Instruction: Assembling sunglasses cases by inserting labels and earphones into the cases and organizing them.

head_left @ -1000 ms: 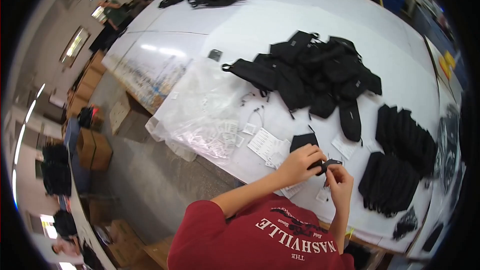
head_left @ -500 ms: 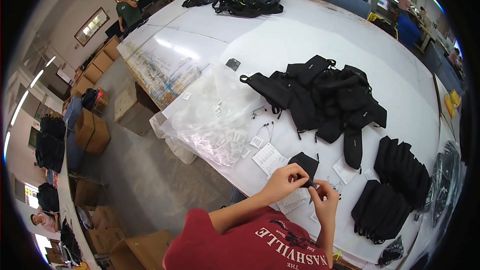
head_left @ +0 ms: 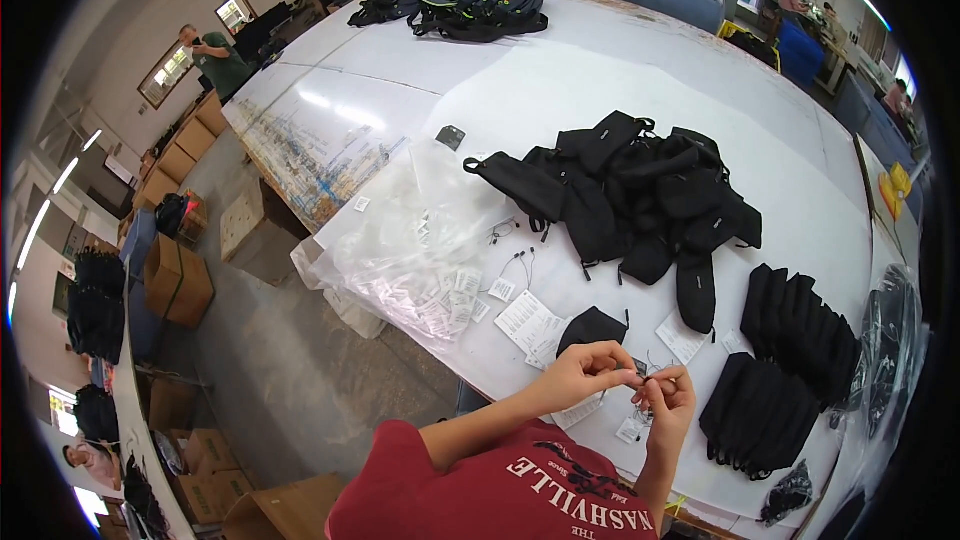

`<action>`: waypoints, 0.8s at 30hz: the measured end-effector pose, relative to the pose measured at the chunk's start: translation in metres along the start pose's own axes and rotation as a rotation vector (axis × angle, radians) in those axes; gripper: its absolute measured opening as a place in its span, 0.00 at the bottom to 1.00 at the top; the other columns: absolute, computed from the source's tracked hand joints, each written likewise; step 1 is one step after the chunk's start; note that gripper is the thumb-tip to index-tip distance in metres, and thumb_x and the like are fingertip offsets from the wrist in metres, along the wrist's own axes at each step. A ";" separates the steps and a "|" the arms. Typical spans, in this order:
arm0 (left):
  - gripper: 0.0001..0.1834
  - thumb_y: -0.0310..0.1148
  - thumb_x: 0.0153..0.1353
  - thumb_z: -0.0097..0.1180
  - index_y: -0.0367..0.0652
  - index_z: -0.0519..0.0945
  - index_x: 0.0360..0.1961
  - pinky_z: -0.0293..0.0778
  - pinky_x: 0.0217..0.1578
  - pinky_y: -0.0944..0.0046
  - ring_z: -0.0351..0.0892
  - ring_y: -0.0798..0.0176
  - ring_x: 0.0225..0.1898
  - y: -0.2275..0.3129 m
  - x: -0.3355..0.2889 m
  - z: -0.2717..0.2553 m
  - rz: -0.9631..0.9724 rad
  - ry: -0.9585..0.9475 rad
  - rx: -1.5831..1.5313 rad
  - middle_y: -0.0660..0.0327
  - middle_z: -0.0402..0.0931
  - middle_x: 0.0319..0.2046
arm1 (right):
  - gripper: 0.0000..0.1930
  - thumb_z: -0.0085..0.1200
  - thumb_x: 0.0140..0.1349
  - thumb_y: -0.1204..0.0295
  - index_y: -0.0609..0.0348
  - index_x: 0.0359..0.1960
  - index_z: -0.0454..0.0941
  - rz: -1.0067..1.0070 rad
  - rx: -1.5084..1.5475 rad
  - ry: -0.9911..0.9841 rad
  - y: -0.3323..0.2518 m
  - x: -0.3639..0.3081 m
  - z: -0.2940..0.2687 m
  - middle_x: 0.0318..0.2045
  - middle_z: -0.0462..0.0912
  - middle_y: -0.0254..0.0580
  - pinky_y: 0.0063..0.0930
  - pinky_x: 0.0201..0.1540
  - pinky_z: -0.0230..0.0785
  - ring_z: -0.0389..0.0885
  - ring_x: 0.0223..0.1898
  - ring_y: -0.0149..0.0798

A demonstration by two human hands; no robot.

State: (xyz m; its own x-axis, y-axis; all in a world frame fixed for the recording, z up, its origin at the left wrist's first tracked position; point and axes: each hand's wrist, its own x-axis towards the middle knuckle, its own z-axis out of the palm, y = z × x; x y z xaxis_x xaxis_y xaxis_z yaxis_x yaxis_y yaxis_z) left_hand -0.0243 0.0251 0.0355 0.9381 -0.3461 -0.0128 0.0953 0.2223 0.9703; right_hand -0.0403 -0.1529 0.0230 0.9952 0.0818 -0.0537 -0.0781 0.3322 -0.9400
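Note:
My left hand [head_left: 592, 372] and my right hand [head_left: 668, 395] meet above the table's near edge, thumbs and fingertips pinched. Between the fingertips is what looks like a thin black cord; its ends are too small to follow. A small black pouch [head_left: 594, 326] with a zip pull lies flat just beyond my left hand, partly covered by it. Under and around my hands lie white printed tags [head_left: 631, 429] and loose black cords. More printed slips [head_left: 523, 320] are left of the pouch.
A heap of black pouches [head_left: 630, 190] fills the table's middle. Two stacked rows of black pouches [head_left: 757, 415] stand at right. A clear plastic bag of white labels [head_left: 420, 240] lies at left. Backpacks [head_left: 480, 2] are at the far end. Cardboard boxes [head_left: 178, 280] stand on the floor.
Both hands have moved slightly right, off the black pouch they were pinching. The pouch now lies on the table, and the fingertips meet over a thin cord instead.

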 end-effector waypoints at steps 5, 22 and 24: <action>0.08 0.32 0.59 0.58 0.39 0.76 0.32 0.47 0.20 0.74 0.51 0.81 0.17 0.001 -0.002 0.003 -0.035 -0.055 0.137 0.76 0.57 0.13 | 0.07 0.53 0.60 0.77 0.60 0.36 0.68 -0.034 -0.051 -0.014 0.003 -0.005 0.004 0.25 0.79 0.38 0.15 0.27 0.63 0.73 0.24 0.26; 0.07 0.32 0.59 0.57 0.41 0.74 0.31 0.48 0.21 0.74 0.49 0.80 0.16 0.003 -0.002 -0.005 -0.068 -0.162 0.132 0.76 0.55 0.11 | 0.11 0.55 0.58 0.77 0.58 0.40 0.65 -0.123 -0.216 -0.070 0.002 -0.008 0.008 0.25 0.72 0.33 0.17 0.32 0.63 0.71 0.27 0.26; 0.07 0.32 0.58 0.58 0.41 0.74 0.32 0.47 0.21 0.74 0.49 0.80 0.16 0.000 -0.002 -0.009 -0.073 -0.193 0.147 0.76 0.55 0.11 | 0.12 0.55 0.58 0.78 0.58 0.40 0.65 -0.095 -0.233 -0.106 -0.002 -0.009 0.007 0.25 0.72 0.33 0.17 0.32 0.63 0.71 0.27 0.26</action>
State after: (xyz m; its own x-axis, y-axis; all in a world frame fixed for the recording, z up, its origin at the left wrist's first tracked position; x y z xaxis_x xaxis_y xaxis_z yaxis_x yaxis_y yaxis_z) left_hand -0.0232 0.0342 0.0335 0.8483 -0.5269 -0.0517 0.0981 0.0605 0.9933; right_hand -0.0491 -0.1472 0.0275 0.9846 0.1630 0.0625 0.0432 0.1193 -0.9919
